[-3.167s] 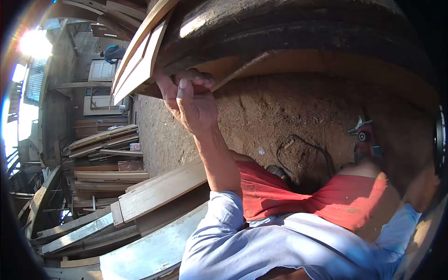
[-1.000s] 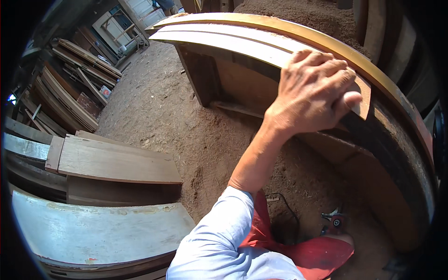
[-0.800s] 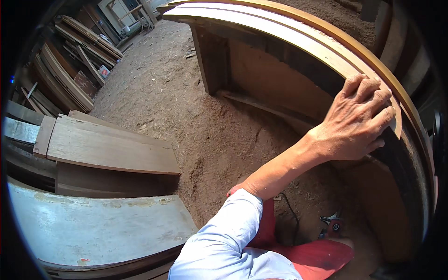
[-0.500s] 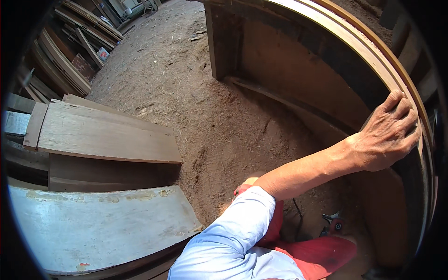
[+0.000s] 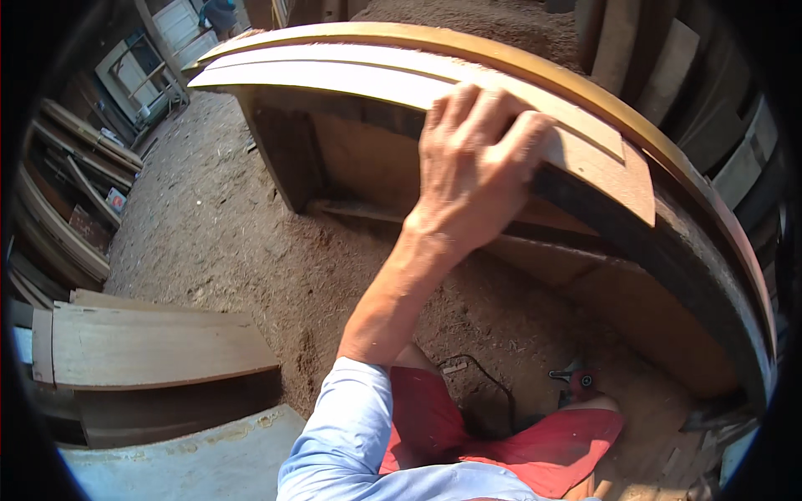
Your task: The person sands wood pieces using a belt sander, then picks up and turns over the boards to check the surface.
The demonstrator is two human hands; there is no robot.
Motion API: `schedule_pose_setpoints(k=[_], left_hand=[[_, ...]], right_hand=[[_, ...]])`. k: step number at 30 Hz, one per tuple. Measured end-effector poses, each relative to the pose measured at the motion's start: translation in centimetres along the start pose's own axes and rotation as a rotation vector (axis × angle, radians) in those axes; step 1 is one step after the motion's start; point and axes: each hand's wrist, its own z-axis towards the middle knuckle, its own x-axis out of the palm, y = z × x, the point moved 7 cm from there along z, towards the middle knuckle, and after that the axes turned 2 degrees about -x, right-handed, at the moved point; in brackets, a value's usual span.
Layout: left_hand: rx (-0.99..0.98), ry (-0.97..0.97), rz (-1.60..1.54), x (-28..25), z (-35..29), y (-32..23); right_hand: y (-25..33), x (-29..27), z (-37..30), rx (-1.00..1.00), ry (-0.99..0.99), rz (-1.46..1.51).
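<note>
My left hand (image 5: 480,163) reaches across in front of me, its fingers bent over a pale thin wooden board (image 5: 585,163). This board lies along the top of a large curved wooden piece (image 5: 685,267) with a dark front edge and brown panels beneath. A yellowish curved strip (image 5: 468,46) runs along the far side of the board. The thumb is partly hidden, with the palm against the front edge. My right hand is out of view. By my knee, on the ground, is a red tool (image 5: 576,378) with a metal part, its kind unclear.
At lower left lie a brown wooden panel (image 5: 159,342) and a whitish panel (image 5: 209,447). Stacked planks (image 5: 63,217) lean at far left, with more boards (image 5: 702,92) at upper right. A black cord (image 5: 497,384) crosses the dusty ground. A person (image 5: 219,17) is far back.
The view has shifted, showing more of the curved piece and the far background. My left hand has gone from the right side to the middle of the picture, still on the board.
</note>
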Motion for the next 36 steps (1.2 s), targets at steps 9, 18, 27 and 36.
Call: schedule_pose_setpoints(k=[9,18,27,36], left_hand=[[0.051,0.185,0.054,-0.1,1.8,-1.0],[-0.519,0.435,-0.120,-2.7,2.4,-3.6],[-1.804,0.002,-0.843,1.7,-3.6,-1.6],[-1.926,-0.040,-0.865,-0.8,-2.5,-3.1]], right_hand=[[-0.8,-2.6,2.4,0.068,0.312,0.040],[14.5,-13.0,0.7,-0.207,0.689,-0.267],[35.0,-24.0,-9.5,-0.429,0.780,-0.066],[45.1,-30.6,-17.1,-0.444,1.021,-0.061]])
